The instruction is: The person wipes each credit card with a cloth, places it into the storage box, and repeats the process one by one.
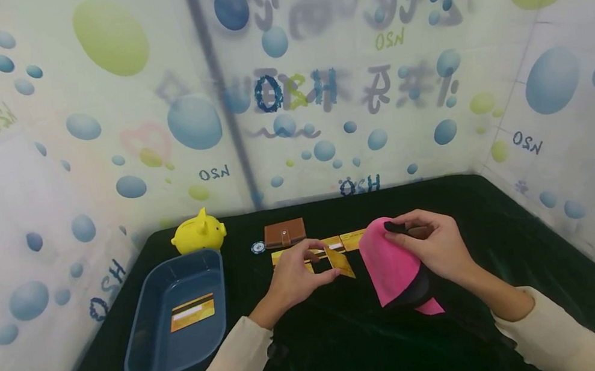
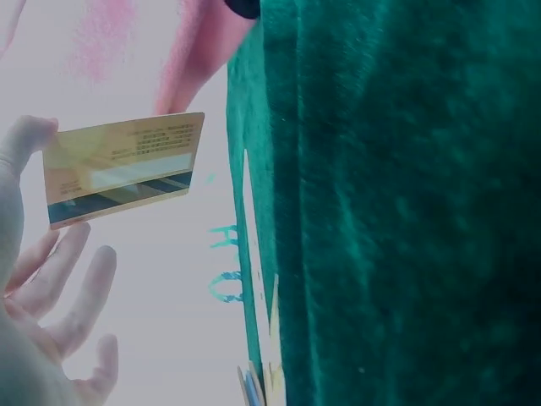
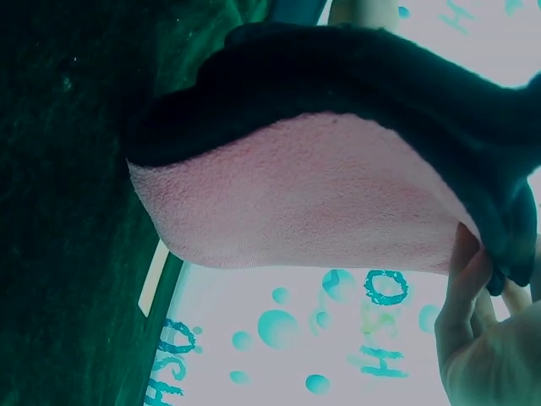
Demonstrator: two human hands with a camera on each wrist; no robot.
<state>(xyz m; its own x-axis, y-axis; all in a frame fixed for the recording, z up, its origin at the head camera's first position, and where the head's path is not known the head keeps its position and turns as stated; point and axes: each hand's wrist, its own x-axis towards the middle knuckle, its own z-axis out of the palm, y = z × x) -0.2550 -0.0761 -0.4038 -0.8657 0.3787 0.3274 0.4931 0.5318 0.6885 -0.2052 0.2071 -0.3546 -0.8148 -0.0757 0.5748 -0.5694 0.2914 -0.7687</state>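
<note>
The left hand (image 1: 295, 275) pinches a card (image 1: 340, 261) above the bench (image 1: 336, 350), near the pink cloth (image 1: 389, 260) that the right hand (image 1: 441, 244) grips. Wiping seems the step in hand; the next move probably calls for bringing cloth and card together.

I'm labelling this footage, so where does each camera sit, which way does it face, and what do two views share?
Head: on the person's head, looking forward and down at the table; left hand, right hand and sleeves show.
Left wrist: worn there, looking past that hand's fingers at the card they pinch, the backdrop beyond.
Right wrist: worn there, looking toward the pink cloth and backdrop, with that hand's fingers at its edge.
Head and left wrist share the card.
</note>
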